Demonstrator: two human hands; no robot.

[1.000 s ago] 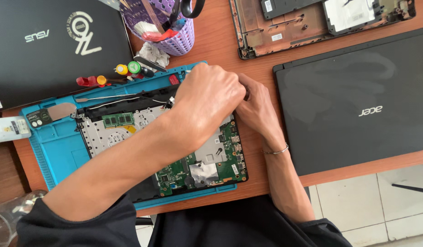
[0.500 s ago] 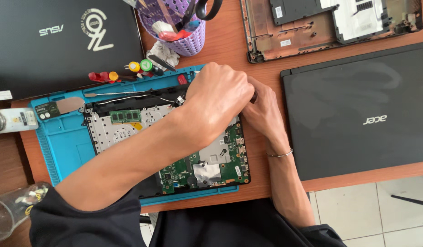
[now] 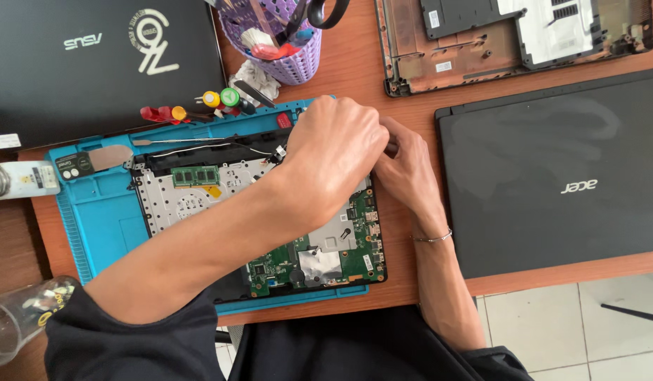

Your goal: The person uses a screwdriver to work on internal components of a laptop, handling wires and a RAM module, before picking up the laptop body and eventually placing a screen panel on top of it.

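The opened laptop (image 3: 199, 204) lies in the middle of the frame on a blue mat (image 3: 93, 212), its bottom cover off. That leaves a dull silver perforated plate, a small green memory stick (image 3: 196, 175) and a green circuit board (image 3: 355, 261) with foil patches exposed.

Both hands meet at its upper right corner. The left hand (image 3: 337, 152) is curled knuckles-up over that corner, fingers bent down onto it. The right hand (image 3: 408, 166), a thin bracelet at its wrist, presses in from the right with its fingertips tucked under the left. I cannot tell what either hand is pinching, as the left one hides it.

This looks like fine work on a small part near the hinge, by the thin black and white wires. Work there likely calls for a light, steady grip rather than force.

Around the mat:
- A flat metal pry tool (image 3: 93, 161) lies on its upper left edge.
- Screwdrivers (image 3: 199, 102) with red, yellow and green caps lie above it.
- A purple woven cup (image 3: 284, 49) holds scissors.
- Two closed matte black laptops rest on the wooden desk (image 3: 404, 296), one upper left (image 3: 93, 63) and one at right (image 3: 552, 176).
- A stripped laptop shell (image 3: 510, 42) sits upper right.
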